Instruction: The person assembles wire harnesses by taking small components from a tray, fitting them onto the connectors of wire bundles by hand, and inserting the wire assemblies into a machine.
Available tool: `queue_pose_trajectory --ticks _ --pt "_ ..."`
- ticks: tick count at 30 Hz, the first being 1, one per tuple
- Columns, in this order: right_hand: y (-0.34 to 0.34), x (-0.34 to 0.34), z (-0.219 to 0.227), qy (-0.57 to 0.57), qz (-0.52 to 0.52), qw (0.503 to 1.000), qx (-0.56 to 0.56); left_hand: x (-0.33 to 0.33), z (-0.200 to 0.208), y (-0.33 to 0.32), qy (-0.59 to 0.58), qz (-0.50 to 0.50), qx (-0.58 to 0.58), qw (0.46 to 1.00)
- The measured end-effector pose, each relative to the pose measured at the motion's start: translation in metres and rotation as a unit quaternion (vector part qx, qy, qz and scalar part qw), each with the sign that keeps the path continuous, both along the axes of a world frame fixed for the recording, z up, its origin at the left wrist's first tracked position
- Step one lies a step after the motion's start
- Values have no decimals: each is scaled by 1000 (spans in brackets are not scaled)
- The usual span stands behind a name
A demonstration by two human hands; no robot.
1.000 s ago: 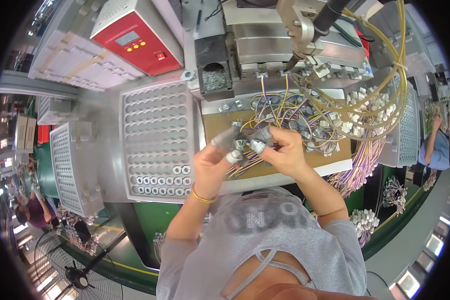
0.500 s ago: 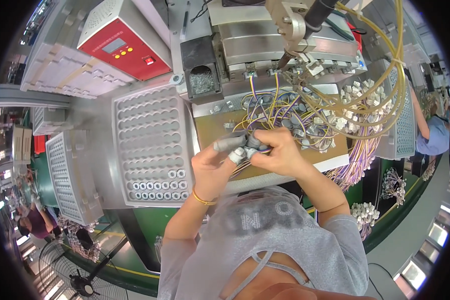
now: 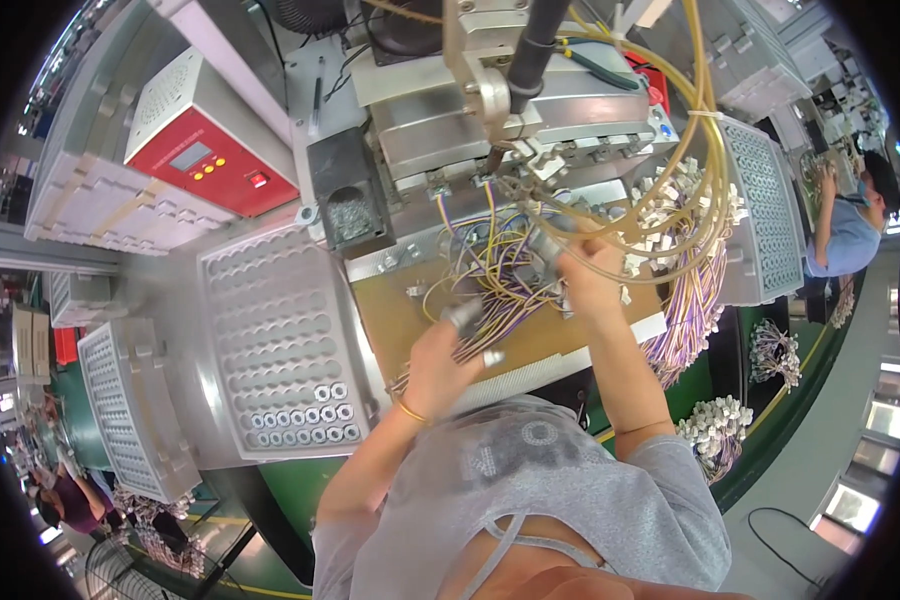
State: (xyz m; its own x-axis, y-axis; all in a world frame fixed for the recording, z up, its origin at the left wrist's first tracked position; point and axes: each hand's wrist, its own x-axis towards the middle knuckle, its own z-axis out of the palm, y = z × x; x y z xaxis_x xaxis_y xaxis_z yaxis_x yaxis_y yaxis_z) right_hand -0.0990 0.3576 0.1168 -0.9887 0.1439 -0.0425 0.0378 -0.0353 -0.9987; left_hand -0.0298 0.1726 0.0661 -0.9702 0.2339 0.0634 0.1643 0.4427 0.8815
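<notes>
My left hand (image 3: 442,358) is over the near left part of the brown board (image 3: 390,318), thumb and index finger apart. Grey covers sit on its fingertips, and the index tip is smeared by motion. A bundle of yellow and purple wires (image 3: 500,322) passes beside and under these fingers; I see nothing gripped. My right hand (image 3: 592,272) reaches into the heap of wired grey round parts (image 3: 542,262) on the board's right side. Its fingertips are blurred and partly covered by yellowish hoses (image 3: 660,272), so a hold there cannot be made out.
A metal machine (image 3: 510,120) stands behind the board, with a black bin of small clear parts (image 3: 350,215) beside it. To the left lie a tray with metal nuts (image 3: 280,350) and a red-fronted control box (image 3: 215,160). White-connector wire bundles (image 3: 685,320) hang at right. A co-worker (image 3: 850,225) sits far right.
My hands have parted from where they met over the board. The left moved toward me, the right away into the heap. The whole view has shifted too.
</notes>
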Motion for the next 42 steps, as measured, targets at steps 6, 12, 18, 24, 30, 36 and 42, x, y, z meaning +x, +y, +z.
queue_pose_trajectory --ticks 6,12,18,24,30,36,42 --pt "39 -47 -36 21 -174 979 -101 6 -25 -1 172 -40 -90 980" --pt "22 -50 -19 -25 -207 971 -121 12 -7 -10 -275 32 225 934" --pt "21 -63 -19 -37 -192 967 -161 27 12 -58 -284 -31 108 952" --pt "27 0 -3 149 -148 954 214 25 47 -81 19 119 -69 990" --pt "-51 47 -6 304 297 877 224 33 56 -67 188 56 -125 972" --pt "-41 38 4 184 390 891 145 61 -19 -141 81 326 -123 934" --pt "-48 44 -4 237 303 916 117 105 -69 -153 104 351 -479 798"
